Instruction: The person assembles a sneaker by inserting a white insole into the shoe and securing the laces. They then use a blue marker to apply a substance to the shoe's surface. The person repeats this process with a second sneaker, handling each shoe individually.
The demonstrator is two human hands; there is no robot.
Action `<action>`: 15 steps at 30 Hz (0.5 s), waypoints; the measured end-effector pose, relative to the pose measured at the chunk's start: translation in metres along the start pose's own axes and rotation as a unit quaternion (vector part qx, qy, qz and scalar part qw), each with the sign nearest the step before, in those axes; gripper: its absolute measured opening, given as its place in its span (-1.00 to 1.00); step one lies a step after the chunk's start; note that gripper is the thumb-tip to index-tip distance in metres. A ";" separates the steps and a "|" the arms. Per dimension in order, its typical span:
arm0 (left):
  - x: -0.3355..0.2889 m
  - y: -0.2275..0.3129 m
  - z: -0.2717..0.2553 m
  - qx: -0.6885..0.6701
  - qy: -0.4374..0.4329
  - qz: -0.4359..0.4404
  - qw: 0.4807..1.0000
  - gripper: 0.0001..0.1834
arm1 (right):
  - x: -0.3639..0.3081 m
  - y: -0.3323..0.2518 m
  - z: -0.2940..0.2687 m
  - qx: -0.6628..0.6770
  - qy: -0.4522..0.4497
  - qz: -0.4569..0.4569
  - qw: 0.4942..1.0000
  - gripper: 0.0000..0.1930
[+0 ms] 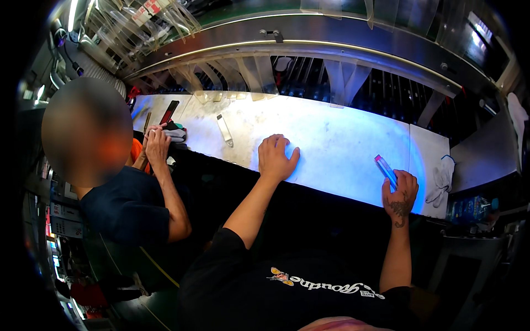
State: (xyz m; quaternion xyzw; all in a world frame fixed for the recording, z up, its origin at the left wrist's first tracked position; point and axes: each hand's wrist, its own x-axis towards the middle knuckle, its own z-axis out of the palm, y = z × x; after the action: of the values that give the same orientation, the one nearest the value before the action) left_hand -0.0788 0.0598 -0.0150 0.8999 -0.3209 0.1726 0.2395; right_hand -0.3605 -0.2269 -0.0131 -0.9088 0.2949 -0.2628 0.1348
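Note:
My left hand (278, 158) rests on the pale work surface (326, 124) near its front edge, fingers and thumb apart, holding nothing. Farther right, my right hand (401, 194) is closed around the near end of a slim utility knife (387, 172). Its red end points away from me and to the left; the other end is hidden in my palm. To the left of my left hand lies a second slim knife, pale and flat (224, 131). White gloves (441, 181) lie at the surface's right end.
At my left a co-worker's hands (157, 144) meet beside a grey glove (175, 132) and a red and black tool (169, 112). Clear plastic strips (345, 80) hang before dark rollers (303, 74) behind the surface. A blue bottle (468, 210) stands at right.

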 end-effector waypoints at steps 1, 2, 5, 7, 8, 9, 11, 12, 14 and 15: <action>0.000 0.000 -0.001 0.004 -0.005 -0.006 1.000 -0.61 | 0.000 0.000 0.001 0.002 -0.002 0.002 1.000 -0.62; 0.000 0.000 -0.001 0.006 -0.004 -0.005 1.000 -0.61 | 0.001 -0.001 0.001 0.004 -0.001 0.001 1.000 -0.62; -0.001 0.000 -0.002 0.003 0.000 -0.003 1.000 -0.61 | 0.001 -0.001 0.000 0.003 0.003 -0.006 1.000 -0.62; 0.001 0.001 -0.002 0.002 0.000 -0.001 1.000 -0.61 | 0.000 -0.001 0.000 0.002 0.007 -0.011 1.000 -0.62; 0.001 0.001 -0.002 -0.003 0.001 -0.001 1.000 -0.62 | 0.000 -0.001 -0.001 -0.001 0.008 -0.012 1.000 -0.62; 0.001 0.001 -0.002 -0.006 0.000 -0.001 1.000 -0.62 | 0.000 -0.001 -0.001 -0.002 0.007 -0.012 1.000 -0.62; 0.000 0.001 -0.002 -0.009 0.003 -0.001 1.000 -0.62 | -0.001 -0.001 0.000 -0.002 0.007 -0.011 1.000 -0.62; 0.001 0.002 -0.002 -0.011 0.008 0.001 1.000 -0.62 | -0.001 -0.001 0.000 -0.001 0.008 -0.011 1.000 -0.62; 0.001 0.001 -0.003 -0.010 0.008 0.000 1.000 -0.63 | -0.001 0.000 0.001 0.001 0.008 -0.009 1.000 -0.62; 0.001 0.001 -0.003 -0.009 0.003 -0.003 1.000 -0.63 | -0.001 0.000 0.001 0.001 0.006 -0.008 1.000 -0.62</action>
State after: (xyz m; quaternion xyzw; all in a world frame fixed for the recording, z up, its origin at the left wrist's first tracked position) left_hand -0.0794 0.0606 -0.0118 0.8982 -0.3191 0.1713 0.2493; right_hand -0.3605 -0.2261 -0.0143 -0.9092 0.2885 -0.2699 0.1316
